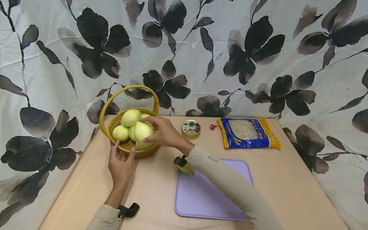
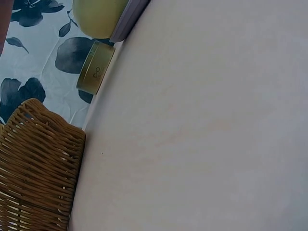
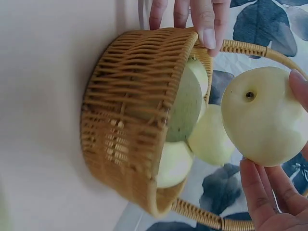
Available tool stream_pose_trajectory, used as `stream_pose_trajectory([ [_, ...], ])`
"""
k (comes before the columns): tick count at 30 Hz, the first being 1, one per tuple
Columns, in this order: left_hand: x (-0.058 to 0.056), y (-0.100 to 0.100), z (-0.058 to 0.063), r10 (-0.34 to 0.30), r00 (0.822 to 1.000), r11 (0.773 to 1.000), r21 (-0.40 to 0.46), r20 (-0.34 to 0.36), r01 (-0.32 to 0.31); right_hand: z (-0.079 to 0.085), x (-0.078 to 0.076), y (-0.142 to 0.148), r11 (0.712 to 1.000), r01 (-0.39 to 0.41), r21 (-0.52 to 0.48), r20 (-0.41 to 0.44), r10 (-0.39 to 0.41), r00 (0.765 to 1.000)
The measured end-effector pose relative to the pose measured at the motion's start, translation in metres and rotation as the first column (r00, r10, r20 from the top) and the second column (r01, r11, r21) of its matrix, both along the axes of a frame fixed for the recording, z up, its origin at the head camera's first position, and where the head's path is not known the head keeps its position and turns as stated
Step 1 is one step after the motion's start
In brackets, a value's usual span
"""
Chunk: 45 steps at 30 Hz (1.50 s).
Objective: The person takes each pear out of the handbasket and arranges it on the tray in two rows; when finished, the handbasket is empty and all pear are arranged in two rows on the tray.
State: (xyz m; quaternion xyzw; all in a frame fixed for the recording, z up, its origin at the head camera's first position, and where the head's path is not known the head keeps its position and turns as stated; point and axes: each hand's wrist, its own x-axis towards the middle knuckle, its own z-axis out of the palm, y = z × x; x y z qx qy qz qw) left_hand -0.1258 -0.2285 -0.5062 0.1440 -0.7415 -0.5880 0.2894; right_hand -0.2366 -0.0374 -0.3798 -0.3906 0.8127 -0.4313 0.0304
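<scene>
A yellow wicker basket (image 1: 141, 155) with a tall arched handle holds several pale yellow-green pears (image 1: 131, 117). My right hand (image 1: 165, 132) grips one pear (image 3: 264, 115) between thumb and fingers, just above the basket's right side. At the basket's front left, my left hand (image 1: 120, 164) holds the rim and side; its fingertips (image 3: 208, 36) show over the rim in the right wrist view. Another pear (image 1: 187, 168) lies on the upper left corner of a purple tray (image 1: 212, 191), partly hidden by the right wrist's camera. The left wrist view catches only the basket's woven side (image 2: 43, 163).
Behind the tray stands a round gold tin (image 1: 191, 129) with a printed lid. Farther right lie a small red-wrapped item (image 1: 213, 127) and a blue and yellow packet (image 1: 249, 133). A floral cloth (image 1: 207, 57) hangs behind the table.
</scene>
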Motion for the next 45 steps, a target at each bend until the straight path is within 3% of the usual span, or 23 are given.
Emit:
stream_pose_trajectory([
  [10, 0.002, 0.002, 0.001, 0.008, 1.000, 1.000, 0.007, 0.015, -0.008, -0.003, 0.012, 0.062, 0.996, 0.024, -0.083, 0.073, -0.018, 0.997],
  [19, 0.001, 0.003, 0.003, 0.000, 1.000, 1.000, 0.018, 0.014, 0.000, -0.013, 0.023, 0.122, 0.981, 0.133, -0.139, 0.167, -0.109, 0.980],
  [25, 0.001, 0.002, 0.002, -0.001, 1.000, 1.000, 0.007, 0.006, 0.001, -0.026, 0.031, 0.160, 0.974, 0.197, -0.112, 0.169, -0.177, 0.970],
  [32, 0.001, 0.001, 0.001, 0.001, 1.000, 1.000, -0.002, 0.005, -0.001, -0.042, 0.042, 0.196, 0.961, 0.264, -0.083, 0.226, -0.240, 0.944],
  [45, 0.000, 0.000, -0.002, -0.004, 1.000, 1.000, -0.007, -0.007, 0.004, -0.079, 0.058, 0.221, 0.957, 0.287, 0.034, 0.281, -0.285, 0.917],
])
